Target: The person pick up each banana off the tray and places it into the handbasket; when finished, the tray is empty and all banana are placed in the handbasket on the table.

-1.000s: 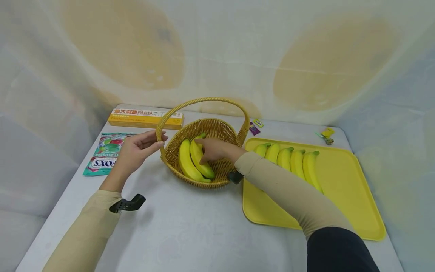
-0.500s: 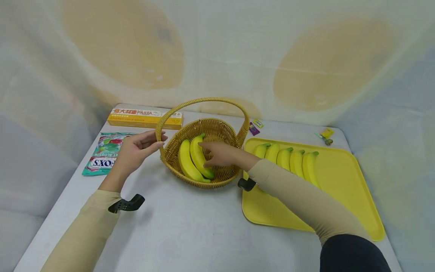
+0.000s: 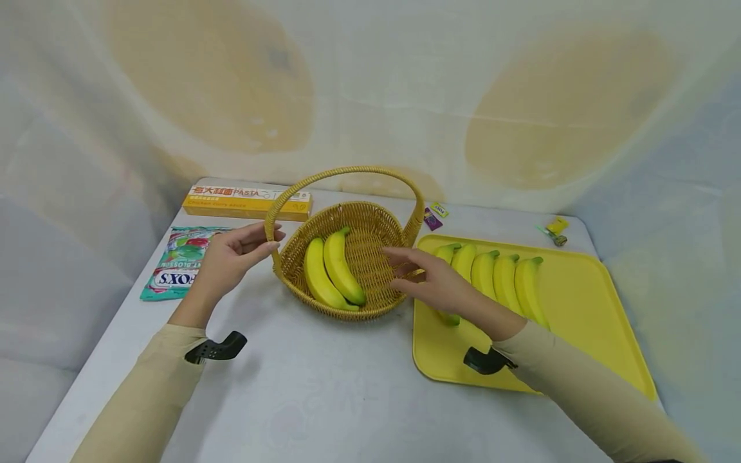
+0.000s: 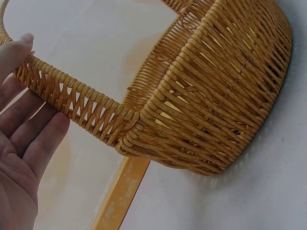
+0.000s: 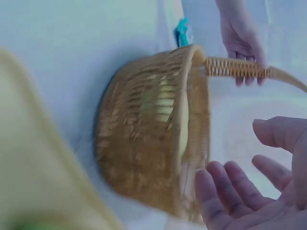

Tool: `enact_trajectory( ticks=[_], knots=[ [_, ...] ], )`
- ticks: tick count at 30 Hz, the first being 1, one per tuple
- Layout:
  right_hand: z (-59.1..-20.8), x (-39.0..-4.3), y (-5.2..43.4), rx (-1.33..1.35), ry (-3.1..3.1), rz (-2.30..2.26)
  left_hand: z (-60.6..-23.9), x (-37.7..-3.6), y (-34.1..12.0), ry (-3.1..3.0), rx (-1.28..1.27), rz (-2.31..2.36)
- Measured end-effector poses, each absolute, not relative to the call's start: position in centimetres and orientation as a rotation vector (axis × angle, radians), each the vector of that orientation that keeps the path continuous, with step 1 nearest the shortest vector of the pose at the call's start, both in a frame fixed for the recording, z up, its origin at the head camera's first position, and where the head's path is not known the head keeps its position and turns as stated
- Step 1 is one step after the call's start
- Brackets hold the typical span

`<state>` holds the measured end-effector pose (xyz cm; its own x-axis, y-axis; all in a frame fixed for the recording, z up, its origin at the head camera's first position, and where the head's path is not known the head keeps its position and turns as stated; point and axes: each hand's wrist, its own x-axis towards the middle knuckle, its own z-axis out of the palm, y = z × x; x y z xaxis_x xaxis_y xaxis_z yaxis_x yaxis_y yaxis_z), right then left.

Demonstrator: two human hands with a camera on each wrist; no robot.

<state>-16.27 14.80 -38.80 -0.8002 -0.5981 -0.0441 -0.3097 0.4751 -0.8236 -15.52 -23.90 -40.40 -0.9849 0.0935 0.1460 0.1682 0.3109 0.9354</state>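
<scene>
My left hand (image 3: 230,256) pinches the left side of the handle (image 4: 79,98) of a woven basket (image 3: 370,235), its thumb on one face and its fingers on the other. Inside the basket two yellow bananas (image 3: 341,270) lie side by side, toward the left. My right hand (image 3: 437,280) hangs with spread, loosely bent fingers over the basket's right rim and the yellow tray (image 3: 590,308), holding nothing. In the right wrist view its palm and fingers show bare beside the basket. Several more bananas (image 3: 528,289) lie in a row on the tray, partly hidden behind the right hand and forearm.
A pasta box (image 3: 243,202) lies behind the basket on the left. Nearer is a teal candy bag (image 3: 179,263), partly behind the left hand. Small wrapped sweets (image 3: 432,217) lie beyond the basket, others (image 3: 556,228) behind the tray. Cloth walls surround the white table (image 3: 347,386).
My right hand has drawn back from the bananas in the basket, moving right to the rim and tray with its fingers spread. The left hand and the basket have stayed put.
</scene>
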Motion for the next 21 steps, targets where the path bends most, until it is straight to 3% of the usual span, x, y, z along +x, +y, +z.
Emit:
enact_trajectory(
  ticks=[21],
  knots=[
    [-43.0, -14.8, 34.2, -0.211, 2.83, -0.851, -40.4, -15.5, -23.8, -2.463, -0.267, -1.801]
  ],
)
